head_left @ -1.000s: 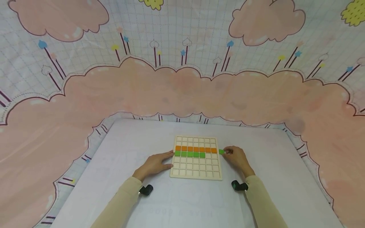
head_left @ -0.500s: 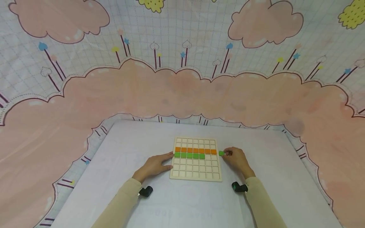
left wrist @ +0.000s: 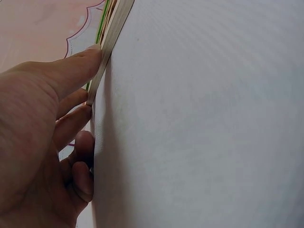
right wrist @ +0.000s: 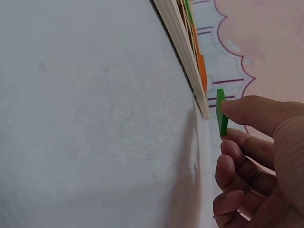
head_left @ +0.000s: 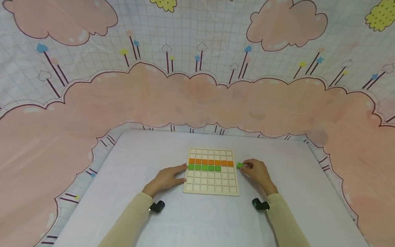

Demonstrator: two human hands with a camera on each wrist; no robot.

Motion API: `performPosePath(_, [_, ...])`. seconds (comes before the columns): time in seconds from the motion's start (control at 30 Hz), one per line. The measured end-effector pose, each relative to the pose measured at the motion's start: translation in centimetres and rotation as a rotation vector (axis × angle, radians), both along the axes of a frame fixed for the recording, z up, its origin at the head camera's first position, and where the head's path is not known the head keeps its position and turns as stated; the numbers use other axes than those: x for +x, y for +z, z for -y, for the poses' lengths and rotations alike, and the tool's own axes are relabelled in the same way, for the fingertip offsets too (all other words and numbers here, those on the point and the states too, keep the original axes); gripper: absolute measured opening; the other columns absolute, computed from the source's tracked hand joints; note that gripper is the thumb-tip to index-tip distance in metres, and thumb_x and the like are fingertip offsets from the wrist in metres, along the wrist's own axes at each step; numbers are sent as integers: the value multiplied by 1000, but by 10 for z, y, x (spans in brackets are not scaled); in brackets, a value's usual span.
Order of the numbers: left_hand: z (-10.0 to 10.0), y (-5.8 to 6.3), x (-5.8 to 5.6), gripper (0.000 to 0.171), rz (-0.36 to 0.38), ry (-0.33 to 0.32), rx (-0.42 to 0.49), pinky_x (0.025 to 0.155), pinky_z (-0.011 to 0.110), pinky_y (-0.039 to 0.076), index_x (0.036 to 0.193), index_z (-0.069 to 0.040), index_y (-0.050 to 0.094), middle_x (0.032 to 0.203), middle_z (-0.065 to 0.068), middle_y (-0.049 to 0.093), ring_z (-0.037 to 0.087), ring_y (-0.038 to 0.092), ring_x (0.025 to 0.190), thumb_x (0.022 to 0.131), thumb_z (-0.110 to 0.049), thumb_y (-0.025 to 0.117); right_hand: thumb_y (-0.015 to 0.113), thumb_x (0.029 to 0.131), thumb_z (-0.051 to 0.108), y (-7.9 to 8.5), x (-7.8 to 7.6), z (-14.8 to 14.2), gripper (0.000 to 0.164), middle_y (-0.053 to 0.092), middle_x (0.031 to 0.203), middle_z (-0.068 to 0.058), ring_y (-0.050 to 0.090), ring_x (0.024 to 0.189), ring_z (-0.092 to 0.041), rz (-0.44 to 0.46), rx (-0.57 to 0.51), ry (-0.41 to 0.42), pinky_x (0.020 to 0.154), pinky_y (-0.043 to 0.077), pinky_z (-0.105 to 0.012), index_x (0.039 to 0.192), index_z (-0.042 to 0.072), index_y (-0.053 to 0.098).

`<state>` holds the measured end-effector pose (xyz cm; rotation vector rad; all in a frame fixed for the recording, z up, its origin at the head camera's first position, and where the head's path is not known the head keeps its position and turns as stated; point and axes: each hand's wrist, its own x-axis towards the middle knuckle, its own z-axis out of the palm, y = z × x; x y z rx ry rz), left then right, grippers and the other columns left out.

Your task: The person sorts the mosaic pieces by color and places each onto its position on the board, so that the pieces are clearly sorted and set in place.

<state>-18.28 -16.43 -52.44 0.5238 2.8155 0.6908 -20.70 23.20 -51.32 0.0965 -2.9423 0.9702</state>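
A pale wooden grid board (head_left: 211,188) lies on the table, seen in the head view. Orange square tiles (head_left: 211,162) run right across one of its rows. In the row nearer me, several green tiles (head_left: 204,167) fill the left part, and two cells at the right end are bare. My left hand (head_left: 166,177) touches the board's left edge with thumb and fingertips spread along it. Just off the right edge, my right hand (head_left: 258,173) pinches one square green tile (right wrist: 221,111) between thumb and index finger, other fingers curled behind.
A white table surface (head_left: 148,147) surrounds the board. Behind it hangs a cloud-patterned cloth (head_left: 197,99). Black cameras, the left one (head_left: 158,206) and the right one (head_left: 260,204), sit at the wrists, close over the table.
The green tile in my right hand has turned slightly at the board's right side. The left hand keeps its place on the board, and the tiles in the rows are unchanged.
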Motion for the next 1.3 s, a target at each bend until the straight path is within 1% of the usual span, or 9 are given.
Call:
performPosePath(0.1, [0,0,0,62,1,0,-6,117,50,36,147,-29,47,156,-10,39,26,42,143,91,-44,67,71,85,20,1,1,1,29,70,94,-8,60,82,-20,-3,-4,2,67,48,-28,108,4,72])
performPosePath(0.37, [1,0,1,61,5,6,-10,118,49,36,147,-29,47,156,-10,40,26,43,143,91,-45,67,73,85,23,6,6,7,31,68,95,-9,58,82,-20,26,-42,-2,64,47,-26,110,4,71])
performPosePath(0.67, [0,1,2,62,8,10,-5,118,49,35,147,-28,47,156,-9,40,26,43,143,90,-45,67,73,85,22,10,11,14,29,68,94,-8,56,82,-20,17,-83,16,63,46,-26,109,5,72])
performPosePath(0.9, [0,4,2,62,16,11,-8,118,49,35,147,-29,46,156,-9,39,25,42,143,90,-45,67,72,85,24,12,11,21,30,67,96,-9,56,84,-21,46,-121,21,64,47,-25,109,6,71])
performPosePath(1.17, [-1,4,2,62,15,16,5,118,50,34,147,-28,47,156,-9,39,25,41,144,91,-45,67,74,84,23,11,11,28,29,68,92,-8,57,82,-20,15,-149,71,64,48,-25,106,4,72])
performPosePath(1.3, [-1,4,2,62,17,12,10,118,50,34,147,-28,46,157,-9,39,25,41,144,91,-44,67,75,84,23,11,10,33,31,68,90,-7,58,81,-18,12,-142,107,66,48,-25,105,2,72])
